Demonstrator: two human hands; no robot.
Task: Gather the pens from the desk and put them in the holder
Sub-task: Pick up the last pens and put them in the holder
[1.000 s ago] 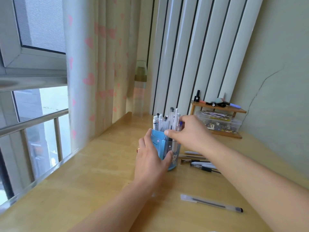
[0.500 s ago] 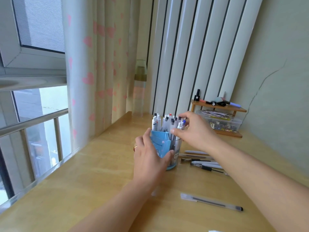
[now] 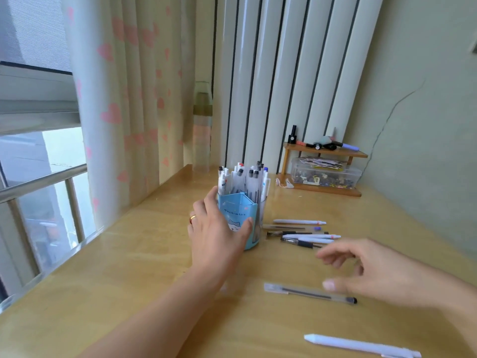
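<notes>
Steadying the holder (image 3: 238, 218) with the left hand (image 3: 216, 236), right hand (image 3: 374, 272) fingers (image 3: 333, 257) spread empty; clear pen (image 3: 309, 293) looks light, slick, best pinched mid-barrel.

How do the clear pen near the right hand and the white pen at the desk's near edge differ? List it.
The clear pen has a see-through barrel showing its dark refill; the white pen is opaque. The clear pen has a black end; the white pen is white throughout. The clear pen lies just by the right hand; the white pen lies nearer the camera. Both lie flat on the desk.

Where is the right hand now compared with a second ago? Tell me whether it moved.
Yes. The right hand has left the top of the pen holder and come back toward the person, empty, above the clear pen.
</notes>
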